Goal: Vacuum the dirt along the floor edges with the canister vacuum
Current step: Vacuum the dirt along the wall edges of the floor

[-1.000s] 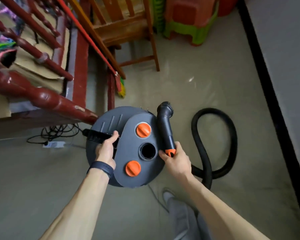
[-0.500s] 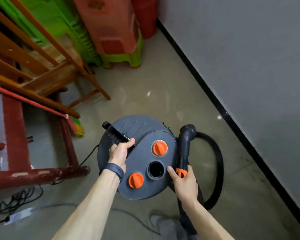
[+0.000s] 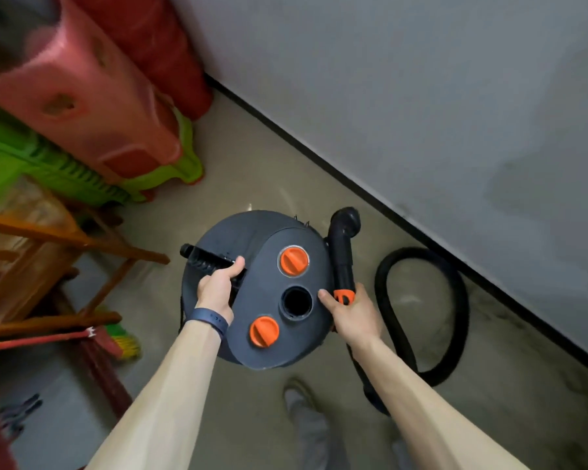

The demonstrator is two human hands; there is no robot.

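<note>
The left hand (image 3: 217, 290), banded at the wrist by a dark blue wristband (image 3: 207, 317), is closed round the black carry handle (image 3: 202, 261), with the thumb laid over the top of the bar. That handle belongs to the round, dark grey canister vacuum (image 3: 238, 235), which is seen from above at the centre of the frame; whether it is resting on the floor (image 3: 252, 184) or is lifted cannot be told. On its paler grey lid (image 3: 262, 293) two orange caps (image 3: 293, 261) (image 3: 264, 331) are set, with an open round port (image 3: 296, 302) between them. The right hand (image 3: 352, 317), just right of the lid, is wrapped round the rigid black hose end (image 3: 343, 252) at its orange collar (image 3: 344, 295), the thumb being stretched towards the lid's edge. The curved tip of that piece is pointed towards the top of the frame. A loop of black hose (image 3: 459, 300) is laid on the floor to the right, near the black skirting (image 3: 421, 239) at the foot of the grey wall (image 3: 421, 96). At the upper left, stacked red plastic stools (image 3: 92, 106) and green ones (image 3: 31, 157) are stood in the corner. Below them, at the left edge, a wooden chair (image 3: 31, 252) and a red-handled broom (image 3: 116, 340) are seen. A shoe (image 3: 297, 393) is shown at the bottom centre.
</note>
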